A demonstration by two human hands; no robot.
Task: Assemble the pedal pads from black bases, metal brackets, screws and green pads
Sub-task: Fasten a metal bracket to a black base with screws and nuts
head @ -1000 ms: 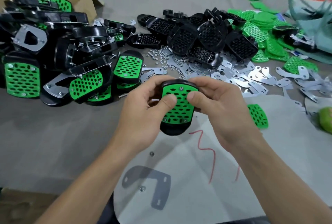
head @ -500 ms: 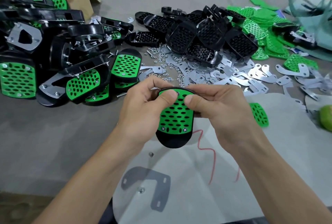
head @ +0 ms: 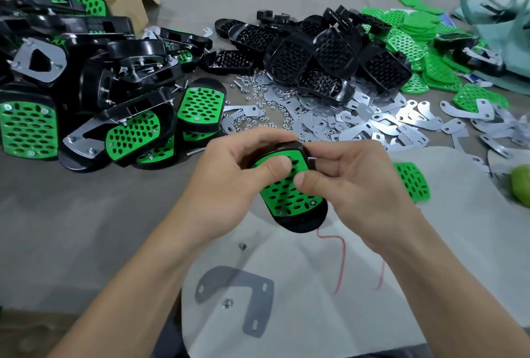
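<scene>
Gripping pedal pad (head: 289, 198), left hand (head: 229, 182) and right hand (head: 354, 185) hide its top.

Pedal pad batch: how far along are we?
Done: a heap of finished pedals at left. In hand: left hand and right hand hold one pedal, its pad on, two screws showing at its near end. Left: piles of black bases, brackets and green pads behind.

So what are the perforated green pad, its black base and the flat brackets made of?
Perforated green pad: likely moulded plastic or rubber, matte, uniform colour. Black base: seemingly smooth plastic, sheen on rounded edge. Flat brackets: sheet metal, bright silvery reflections.
</scene>
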